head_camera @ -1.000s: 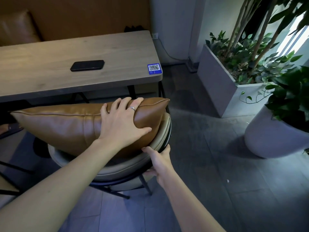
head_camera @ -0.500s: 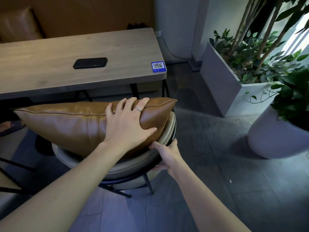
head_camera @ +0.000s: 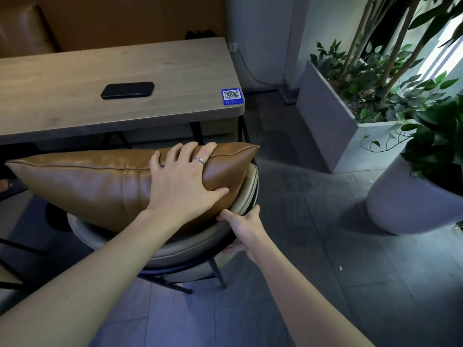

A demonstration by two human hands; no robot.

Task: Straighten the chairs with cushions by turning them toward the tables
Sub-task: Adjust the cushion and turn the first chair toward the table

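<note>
Pressing into the right end of one long tan leather cushion [head_camera: 100,181], the left hand [head_camera: 183,189] lies spread over it, fingers curled across the top seam, thumb dug into the near face, with a silver ring [head_camera: 199,160] on one finger. The cushion stands on its long edge inside one round beige padded chair with a dark metal frame [head_camera: 175,249], leaning against the chair's curved back. The right hand [head_camera: 244,230] is closed around the right side of that backrest rim, just below the cushion's right end, thumb on top and fingers wrapped underneath. Beyond the cushion stands one pale wooden bench with black legs [head_camera: 100,71], its near edge running roughly parallel to the cushion's seam. On the bench lie one black phone [head_camera: 127,90], behind the cushion's middle, and one blue QR-code sticker [head_camera: 232,96] at the corner above the cushion's right end. To the right of the cushion, well apart, stand two planters: one grey rectangular box [head_camera: 333,136] and one round white pot [head_camera: 406,204], both holding green leafy plants.
</note>
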